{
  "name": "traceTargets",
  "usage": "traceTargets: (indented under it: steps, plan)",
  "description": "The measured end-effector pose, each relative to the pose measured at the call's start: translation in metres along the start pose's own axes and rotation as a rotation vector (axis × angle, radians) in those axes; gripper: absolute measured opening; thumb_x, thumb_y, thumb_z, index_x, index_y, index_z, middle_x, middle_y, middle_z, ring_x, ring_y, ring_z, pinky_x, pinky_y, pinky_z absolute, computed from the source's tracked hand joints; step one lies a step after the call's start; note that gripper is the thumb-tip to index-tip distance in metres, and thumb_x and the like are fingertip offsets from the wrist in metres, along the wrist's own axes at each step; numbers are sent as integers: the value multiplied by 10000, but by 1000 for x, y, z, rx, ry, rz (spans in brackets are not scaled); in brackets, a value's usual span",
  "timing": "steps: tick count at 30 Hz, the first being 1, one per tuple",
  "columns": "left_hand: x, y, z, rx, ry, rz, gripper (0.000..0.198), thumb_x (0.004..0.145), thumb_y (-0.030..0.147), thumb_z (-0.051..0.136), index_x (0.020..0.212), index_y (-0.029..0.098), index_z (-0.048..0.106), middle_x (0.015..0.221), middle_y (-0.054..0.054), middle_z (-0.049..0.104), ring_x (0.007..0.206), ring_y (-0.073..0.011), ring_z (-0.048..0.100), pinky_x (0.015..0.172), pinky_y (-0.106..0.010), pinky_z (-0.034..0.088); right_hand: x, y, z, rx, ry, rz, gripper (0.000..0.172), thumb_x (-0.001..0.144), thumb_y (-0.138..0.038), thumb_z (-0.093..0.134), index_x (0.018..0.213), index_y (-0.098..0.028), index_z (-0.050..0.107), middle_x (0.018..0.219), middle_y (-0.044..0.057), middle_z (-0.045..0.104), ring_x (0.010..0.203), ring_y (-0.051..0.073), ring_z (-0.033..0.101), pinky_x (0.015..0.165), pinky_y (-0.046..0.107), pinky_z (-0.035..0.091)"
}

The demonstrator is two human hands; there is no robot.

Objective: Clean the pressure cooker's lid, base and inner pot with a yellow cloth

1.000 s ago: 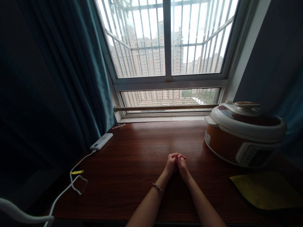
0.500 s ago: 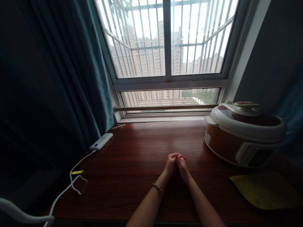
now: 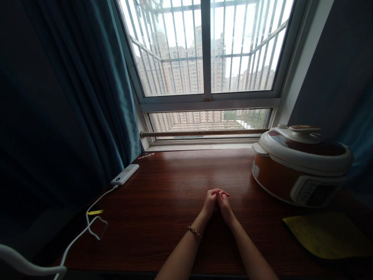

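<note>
Left hand [image 3: 210, 203] and right hand [image 3: 225, 205] are shown clasped, the fingers folded together around one another and nothing else, and rested on the table [image 3: 163, 182] left of the cooker [image 3: 300, 167]. Farther left of the cooker a cable [image 3: 87, 217] is looped. By a careless sweep of the forearm it could be snagged and the power bank [image 3: 124, 174] dragged.

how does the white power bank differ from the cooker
The power bank is small, flat and all white; the cooker is big, rounded, orange-brown with a white-rimmed lid. The power bank has a white cable plugged in; no cord shows on the cooker. Both rest on the wooden table.
</note>
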State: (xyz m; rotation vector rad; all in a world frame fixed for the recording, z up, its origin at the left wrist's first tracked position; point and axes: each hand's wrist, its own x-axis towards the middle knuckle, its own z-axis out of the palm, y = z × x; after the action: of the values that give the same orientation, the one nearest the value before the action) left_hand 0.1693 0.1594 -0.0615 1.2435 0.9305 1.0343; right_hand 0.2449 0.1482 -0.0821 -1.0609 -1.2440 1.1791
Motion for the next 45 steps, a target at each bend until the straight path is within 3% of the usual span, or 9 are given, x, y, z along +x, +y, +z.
traceTargets:
  steps: [33,45]
  plan:
    - [-1,5,2,-3,8,-14,423,720,439,518,828,74,702,570,-83,630,437,-137,520,387,-214,338,1,2,1,-14,23,-10,670,699,-779,354,414,-178,430,329,8,410,307,93,417,317,202,284]
    - [-1,3,1,4,4,-5,427,734,413,494,872,64,698,628,-98,652,384,-105,469,329,-194,260,1,7,0,4,25,-21,656,731,-741,372,442,-161,471,329,9,433,308,93,436,322,189,292]
